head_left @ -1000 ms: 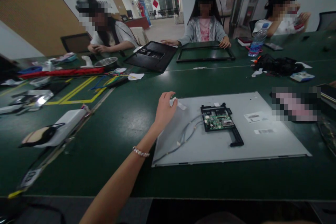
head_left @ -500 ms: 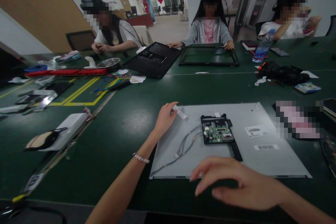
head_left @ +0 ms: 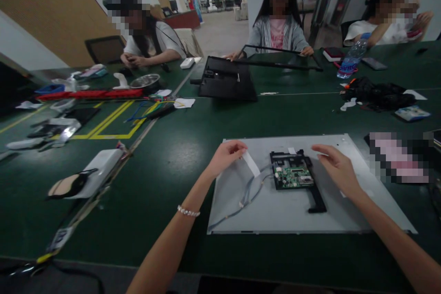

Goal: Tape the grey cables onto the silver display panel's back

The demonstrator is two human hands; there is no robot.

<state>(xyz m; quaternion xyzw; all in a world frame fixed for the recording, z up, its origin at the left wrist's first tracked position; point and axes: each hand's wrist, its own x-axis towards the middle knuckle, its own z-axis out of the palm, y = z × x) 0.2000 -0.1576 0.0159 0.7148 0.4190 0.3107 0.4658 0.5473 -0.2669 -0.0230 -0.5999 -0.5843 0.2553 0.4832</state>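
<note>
A flat grey display panel (head_left: 268, 218) lies on the table before me, its back side up. Between the closed fingers of my left hand (head_left: 225, 158), over the panel's far left part, is a white strip (head_left: 251, 164) that looks like tape. My right hand (head_left: 339, 174) is open over the right part, fingers apart and holding nothing. Between my hands, a green circuit board (head_left: 292, 177) sits on a black bracket (head_left: 319, 202). Thin grey cables (head_left: 246, 196) run from the board toward the panel's near left corner. My right hand and forearm cover some of the panel's labels.
Across the green table (head_left: 165, 202), a person holds a black frame (head_left: 275, 65) beside a black back cover (head_left: 229, 80). A water bottle (head_left: 353, 59) and a black bundle (head_left: 379, 94) stand at right. Wires, a metal bowl (head_left: 144, 81) and a white device (head_left: 99, 170) lie left.
My right hand has moved from the panel's near edge to beside the circuit board. My left hand has drawn the white strip rightward. Across the table, the black frame and cover have shifted and tilted.
</note>
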